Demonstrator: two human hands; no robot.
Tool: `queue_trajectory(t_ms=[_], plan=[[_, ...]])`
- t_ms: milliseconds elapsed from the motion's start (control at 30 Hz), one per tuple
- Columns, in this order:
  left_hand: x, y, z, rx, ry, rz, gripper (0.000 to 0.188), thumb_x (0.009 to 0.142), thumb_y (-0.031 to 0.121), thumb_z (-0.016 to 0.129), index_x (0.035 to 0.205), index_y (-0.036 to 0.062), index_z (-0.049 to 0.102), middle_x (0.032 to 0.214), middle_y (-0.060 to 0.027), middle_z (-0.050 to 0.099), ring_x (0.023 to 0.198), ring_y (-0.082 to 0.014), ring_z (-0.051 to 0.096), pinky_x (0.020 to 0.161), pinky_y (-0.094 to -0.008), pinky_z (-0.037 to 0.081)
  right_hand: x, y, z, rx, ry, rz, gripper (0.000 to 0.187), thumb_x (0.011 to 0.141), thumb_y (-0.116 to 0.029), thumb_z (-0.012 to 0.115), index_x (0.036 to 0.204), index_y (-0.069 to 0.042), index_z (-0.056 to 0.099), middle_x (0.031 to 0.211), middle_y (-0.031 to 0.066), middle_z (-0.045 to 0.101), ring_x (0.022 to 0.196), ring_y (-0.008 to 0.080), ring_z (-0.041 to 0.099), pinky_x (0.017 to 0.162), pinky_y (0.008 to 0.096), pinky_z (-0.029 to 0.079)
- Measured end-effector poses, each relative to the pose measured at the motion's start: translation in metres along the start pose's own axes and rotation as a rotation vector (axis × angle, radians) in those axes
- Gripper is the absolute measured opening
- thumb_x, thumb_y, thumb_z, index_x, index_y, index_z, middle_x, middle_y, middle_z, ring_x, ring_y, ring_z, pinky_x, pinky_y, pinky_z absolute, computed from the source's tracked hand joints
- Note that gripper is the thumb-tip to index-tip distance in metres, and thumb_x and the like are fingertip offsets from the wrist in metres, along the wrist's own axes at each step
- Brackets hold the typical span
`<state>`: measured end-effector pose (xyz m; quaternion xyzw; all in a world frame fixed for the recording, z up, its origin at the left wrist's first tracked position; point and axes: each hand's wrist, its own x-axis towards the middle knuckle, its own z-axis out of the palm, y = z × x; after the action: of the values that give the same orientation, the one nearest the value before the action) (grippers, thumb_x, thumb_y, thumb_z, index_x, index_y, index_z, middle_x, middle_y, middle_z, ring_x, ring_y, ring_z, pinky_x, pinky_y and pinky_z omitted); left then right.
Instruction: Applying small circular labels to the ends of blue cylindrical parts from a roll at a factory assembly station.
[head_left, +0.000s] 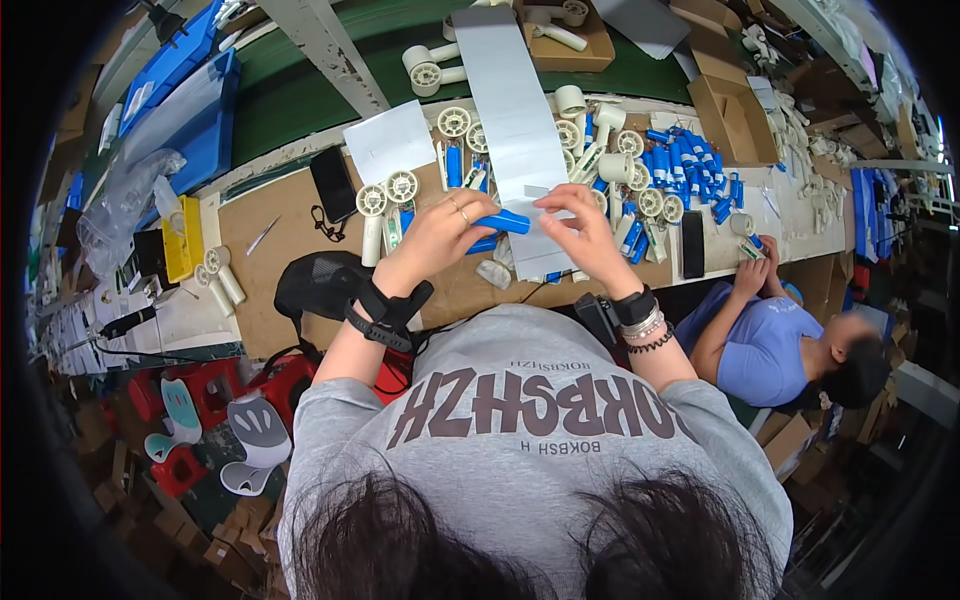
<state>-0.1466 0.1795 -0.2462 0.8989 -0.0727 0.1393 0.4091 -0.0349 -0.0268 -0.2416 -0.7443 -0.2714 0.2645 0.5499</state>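
Black phone [333, 184] on the bench [255, 312], left; dark cord [330, 225] just nearer. Second phone [692, 244] right. Yellow tray [190, 222] further left, blue bin [205, 125] beyond it. Open carton [735, 120] far right. Black bag or cap [320, 285], can't tell which, near left bench edge. Red stools [215, 378] near left. Person in blue shirt [755, 345] right.

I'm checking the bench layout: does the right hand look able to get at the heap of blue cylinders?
Probably yes: the heap of blue cylinders lies beyond and to the right of the right hand, and the white plastic parts between look low enough to reach over.
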Motion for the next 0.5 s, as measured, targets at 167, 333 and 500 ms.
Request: queue_trajectory(t_ms=[167,333,500], plan=[[0.017,0.017,-0.019,-0.289,0.022,-0.015,0.030,0.073,0.005,0.066,0.101,0.0044,0.055,0.098,-0.0103,0.058,0.087,-0.0229,0.058,0.076,-0.0313,0.046,0.002,-0.036,0.004,-0.255,-0.094,-0.197,0.019,0.078,-0.012,0.064,0.093,-0.002,0.061,0.109,0.0096,0.046,0.100,0.0162,0.048,0.081,0.0282,0.043],[0.020,0.033,-0.013,-1.148,0.299,-0.256,0.035,0.078,0.007,0.063,0.110,0.0045,0.050,0.102,-0.0110,0.058,0.094,-0.0207,0.057,0.082,-0.0319,0.045,0.002,-0.049,0.006,-0.143,0.002,-0.319,0.019,0.076,-0.012,0.065,0.091,-0.002,0.061,0.107,0.0101,0.045,0.103,0.0197,0.045,0.085,0.0296,0.040],[0.035,0.046,0.009,-1.510,0.443,-0.169,0.033,0.084,0.012,0.058,0.114,0.0034,0.046,0.103,-0.0128,0.057,0.097,-0.0221,0.057,0.085,-0.0330,0.045,0.006,-0.059,0.015,-0.163,0.178,-0.353,0.017,0.076,-0.011,0.065,0.090,-0.002,0.061,0.106,0.0099,0.045,0.100,0.0186,0.047,0.084,0.0291,0.040]])
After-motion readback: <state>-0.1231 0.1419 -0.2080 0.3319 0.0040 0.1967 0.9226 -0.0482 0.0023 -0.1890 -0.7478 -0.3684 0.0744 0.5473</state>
